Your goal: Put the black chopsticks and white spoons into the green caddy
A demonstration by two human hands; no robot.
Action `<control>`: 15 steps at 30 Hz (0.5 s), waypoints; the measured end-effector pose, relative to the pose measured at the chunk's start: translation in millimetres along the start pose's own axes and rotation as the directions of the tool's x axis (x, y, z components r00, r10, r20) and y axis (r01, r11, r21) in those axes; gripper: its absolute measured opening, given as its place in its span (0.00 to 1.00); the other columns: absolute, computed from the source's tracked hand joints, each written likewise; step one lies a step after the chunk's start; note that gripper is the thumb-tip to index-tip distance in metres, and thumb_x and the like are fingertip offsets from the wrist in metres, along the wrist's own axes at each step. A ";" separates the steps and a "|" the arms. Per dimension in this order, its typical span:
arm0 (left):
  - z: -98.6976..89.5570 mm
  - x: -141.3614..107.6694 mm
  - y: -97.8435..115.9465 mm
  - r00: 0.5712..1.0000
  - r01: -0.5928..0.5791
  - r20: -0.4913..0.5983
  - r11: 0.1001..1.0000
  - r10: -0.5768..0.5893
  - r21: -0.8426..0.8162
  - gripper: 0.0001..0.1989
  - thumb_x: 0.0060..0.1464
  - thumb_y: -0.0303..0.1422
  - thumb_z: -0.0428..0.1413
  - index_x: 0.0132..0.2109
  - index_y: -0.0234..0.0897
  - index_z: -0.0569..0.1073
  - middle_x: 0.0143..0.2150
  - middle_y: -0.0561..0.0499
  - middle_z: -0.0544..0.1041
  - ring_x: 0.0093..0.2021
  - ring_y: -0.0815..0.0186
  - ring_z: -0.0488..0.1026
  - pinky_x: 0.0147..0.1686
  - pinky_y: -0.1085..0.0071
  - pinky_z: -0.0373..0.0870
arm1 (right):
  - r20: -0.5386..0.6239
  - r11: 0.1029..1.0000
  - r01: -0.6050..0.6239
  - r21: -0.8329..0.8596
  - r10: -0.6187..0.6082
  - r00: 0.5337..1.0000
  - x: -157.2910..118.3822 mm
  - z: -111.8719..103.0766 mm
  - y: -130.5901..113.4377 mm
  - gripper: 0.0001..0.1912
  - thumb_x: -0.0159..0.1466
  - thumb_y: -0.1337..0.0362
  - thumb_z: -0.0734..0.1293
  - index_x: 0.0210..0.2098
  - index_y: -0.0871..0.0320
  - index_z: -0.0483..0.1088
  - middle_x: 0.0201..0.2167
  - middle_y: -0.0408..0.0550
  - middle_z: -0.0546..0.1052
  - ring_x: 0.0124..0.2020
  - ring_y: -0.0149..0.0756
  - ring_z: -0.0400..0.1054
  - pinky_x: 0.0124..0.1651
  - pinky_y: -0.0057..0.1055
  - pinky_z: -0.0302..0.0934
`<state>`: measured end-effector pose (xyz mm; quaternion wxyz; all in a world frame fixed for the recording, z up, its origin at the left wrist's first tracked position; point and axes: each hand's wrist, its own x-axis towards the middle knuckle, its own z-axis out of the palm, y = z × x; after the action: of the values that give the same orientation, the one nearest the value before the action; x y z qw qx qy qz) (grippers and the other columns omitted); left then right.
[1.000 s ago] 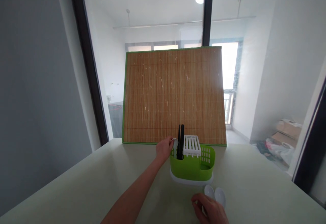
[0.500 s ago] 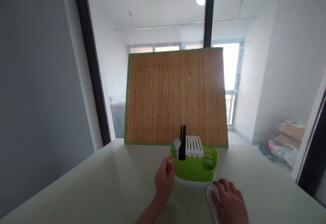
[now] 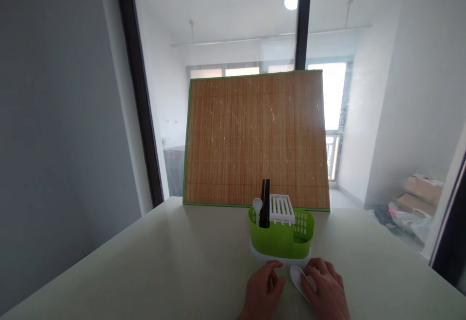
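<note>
A white spoon (image 3: 297,277) lies at the front of the table, its bowl just before the caddy and its handle partly hidden. My right hand (image 3: 325,286) is closed on it from the right, the thumb over the bowl's edge. To the left of the spoon is my left hand (image 3: 265,288), holding nothing, thumb and forefinger curved apart. Both hands are close to the green utensil caddy (image 3: 278,242), which stands on a white base. In its left part are a small white spoon (image 3: 257,205) and black chopsticks (image 3: 267,206). A white slotted rack (image 3: 281,208) sits in the middle.
The caddy stands on a pale table (image 3: 174,261). Behind, a bamboo mat (image 3: 255,140) with green edging leans upright against a glass partition with dark frames (image 3: 140,96). Beyond the glass, at right, cardboard boxes (image 3: 422,191) and plastic bags are piled.
My left hand has left the caddy's left side and moved right and nearer, beside the white spoon. The spoon has shifted slightly left and turned with my right hand. The view has shifted a little.
</note>
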<state>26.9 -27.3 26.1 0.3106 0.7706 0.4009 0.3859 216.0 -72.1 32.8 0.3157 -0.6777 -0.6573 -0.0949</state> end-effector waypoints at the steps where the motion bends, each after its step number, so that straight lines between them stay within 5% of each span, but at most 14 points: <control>1: 0.2 -0.5 -0.2 1.000 -0.014 0.010 1.000 0.014 -0.012 0.15 0.54 0.35 0.52 0.49 0.40 0.70 0.27 0.56 0.70 0.24 0.72 0.62 0.27 0.76 0.59 | -0.008 0.998 0.012 0.061 -0.012 1.000 -0.1 0.5 -1.8 0.10 0.61 0.57 0.61 0.31 0.49 0.74 0.34 0.47 0.75 0.40 0.46 0.67 0.41 0.43 0.59; 7: 0.8 -4.1 0.3 0.980 -0.196 0.029 0.979 0.198 -0.063 0.22 0.52 0.38 0.53 0.54 0.38 0.65 0.25 0.57 0.69 0.21 0.74 0.58 0.22 0.77 0.56 | -0.130 0.868 0.068 0.492 -0.004 0.991 -9.7 -4.8 -21.9 0.14 0.64 0.53 0.60 0.38 0.54 0.72 0.23 0.41 0.74 0.23 0.30 0.66 0.27 0.23 0.62; 15: 6.6 -11.6 -10.4 0.891 -0.450 -0.036 0.890 0.453 0.078 0.17 0.51 0.37 0.55 0.48 0.39 0.69 0.23 0.57 0.71 0.17 0.75 0.58 0.20 0.78 0.57 | -0.442 0.906 0.212 0.366 -0.031 0.896 -22.0 -16.6 -25.7 0.10 0.61 0.59 0.65 0.40 0.56 0.72 0.30 0.48 0.76 0.24 0.30 0.70 0.28 0.22 0.67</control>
<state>24.1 -33.3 10.5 0.1757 0.8421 0.2319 0.4542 193.7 -101.2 41.6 0.5784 -0.5167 -0.6193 -0.1224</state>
